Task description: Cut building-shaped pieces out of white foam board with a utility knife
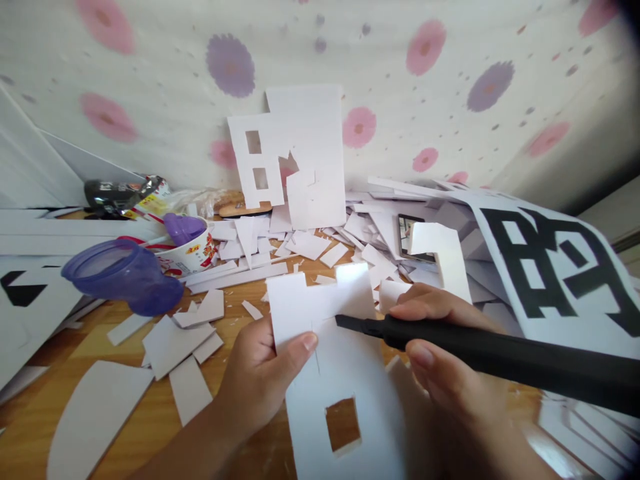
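Observation:
My left hand [265, 370] grips the left edge of a white foam board piece [345, 373], its thumb pressed on the face. The board has a notch in its top edge, a square hole low down and thin cut lines near the thumb. Across from it, my right hand [450, 353] is closed around a black-handled craft knife [480, 347]. The dark blade tip lies at the board's face, at the end of a short line right of the left thumb. The board is held tilted above the wooden table [235, 327].
A larger white cut-out [315, 147] leans against the flowered curtain [300, 60]. White offcuts [180, 340] litter the table. At left stand a purple translucent container [130, 273] and a paper cup [193, 257]. A phone [407, 237] and a sheet with black lettering [565, 267] lie at right.

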The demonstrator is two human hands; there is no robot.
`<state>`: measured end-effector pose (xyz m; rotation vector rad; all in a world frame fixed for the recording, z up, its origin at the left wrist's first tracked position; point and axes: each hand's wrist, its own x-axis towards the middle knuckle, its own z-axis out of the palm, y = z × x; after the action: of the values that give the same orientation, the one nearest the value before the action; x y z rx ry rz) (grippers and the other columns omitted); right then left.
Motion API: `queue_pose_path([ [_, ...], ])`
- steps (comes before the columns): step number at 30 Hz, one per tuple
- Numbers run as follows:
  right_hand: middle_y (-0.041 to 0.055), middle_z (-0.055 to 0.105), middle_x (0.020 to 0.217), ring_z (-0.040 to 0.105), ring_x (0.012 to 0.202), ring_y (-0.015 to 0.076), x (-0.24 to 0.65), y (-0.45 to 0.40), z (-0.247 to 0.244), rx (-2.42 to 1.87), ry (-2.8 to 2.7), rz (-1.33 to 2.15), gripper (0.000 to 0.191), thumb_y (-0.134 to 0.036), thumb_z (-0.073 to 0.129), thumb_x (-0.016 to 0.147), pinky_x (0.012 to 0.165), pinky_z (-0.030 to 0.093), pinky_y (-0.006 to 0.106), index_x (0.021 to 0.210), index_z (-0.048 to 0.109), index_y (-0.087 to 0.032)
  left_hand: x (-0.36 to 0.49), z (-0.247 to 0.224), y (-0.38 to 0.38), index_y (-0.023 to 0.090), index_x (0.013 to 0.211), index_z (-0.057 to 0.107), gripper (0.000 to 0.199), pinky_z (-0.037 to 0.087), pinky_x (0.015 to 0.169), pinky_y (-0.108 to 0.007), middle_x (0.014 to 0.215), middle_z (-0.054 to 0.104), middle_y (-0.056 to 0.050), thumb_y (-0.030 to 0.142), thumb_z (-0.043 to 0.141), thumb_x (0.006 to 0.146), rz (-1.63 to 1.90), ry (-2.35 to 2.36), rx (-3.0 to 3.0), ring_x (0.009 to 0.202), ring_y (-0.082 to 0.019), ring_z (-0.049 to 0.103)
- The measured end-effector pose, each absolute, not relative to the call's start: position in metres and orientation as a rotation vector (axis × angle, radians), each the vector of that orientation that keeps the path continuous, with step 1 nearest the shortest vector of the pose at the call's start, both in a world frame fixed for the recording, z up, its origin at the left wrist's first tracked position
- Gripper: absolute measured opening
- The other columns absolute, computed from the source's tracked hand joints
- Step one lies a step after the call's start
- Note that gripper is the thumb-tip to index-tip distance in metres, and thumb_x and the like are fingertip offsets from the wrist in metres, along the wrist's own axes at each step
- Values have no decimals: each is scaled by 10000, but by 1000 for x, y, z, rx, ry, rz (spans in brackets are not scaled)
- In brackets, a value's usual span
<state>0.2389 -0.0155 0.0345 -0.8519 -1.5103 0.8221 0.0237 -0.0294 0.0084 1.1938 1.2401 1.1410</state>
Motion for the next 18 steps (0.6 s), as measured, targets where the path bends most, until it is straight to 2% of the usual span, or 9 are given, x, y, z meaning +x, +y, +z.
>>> queue_pose_path([
  [6, 14, 605, 701, 557, 559, 152, 238, -11, 28, -797, -1388, 853, 162, -381, 700, 774, 450, 409, 272, 870, 693, -251, 24, 6, -28, 163, 666, 606, 301, 360, 455, -228, 560, 522, 5, 431, 698, 768, 1171, 1208, 1163, 493, -120, 446],
  [9, -9, 561, 602, 492, 459, 126, 233, -9, 24, -681, -1199, 901, 202, -428, 675, 786, 394, 345, 257, 853, 691, -238, 28, 4, -26, 160, 796, 665, 279, 408, 485, -242, 639, 614, -20, 431, 722, 760, 1237, 1232, 997, 543, -147, 516],
  [12, -55, 472, 512, 396, 388, 95, 225, -12, 23, -635, -1068, 893, 165, -390, 671, 811, 396, 335, 254, 897, 676, -250, 31, -2, -21, 173, 926, 670, 299, 464, 567, -266, 741, 669, -33, 440, 705, 798, 1343, 1212, 881, 627, -167, 575],
  [15, -53, 483, 531, 455, 421, 113, 219, -20, 19, -720, -1061, 810, 139, -337, 683, 821, 433, 386, 274, 940, 655, -273, 35, -7, -17, 167, 943, 663, 298, 479, 659, -278, 792, 671, -36, 439, 685, 824, 1457, 1161, 833, 715, -176, 600],
  [18, -25, 535, 573, 544, 477, 155, 217, -26, 8, -849, -1166, 716, 176, -327, 671, 827, 466, 453, 309, 993, 627, -287, 39, -11, -18, 163, 925, 662, 306, 456, 644, -265, 769, 657, -31, 459, 654, 847, 1462, 1120, 810, 707, -167, 588],
])
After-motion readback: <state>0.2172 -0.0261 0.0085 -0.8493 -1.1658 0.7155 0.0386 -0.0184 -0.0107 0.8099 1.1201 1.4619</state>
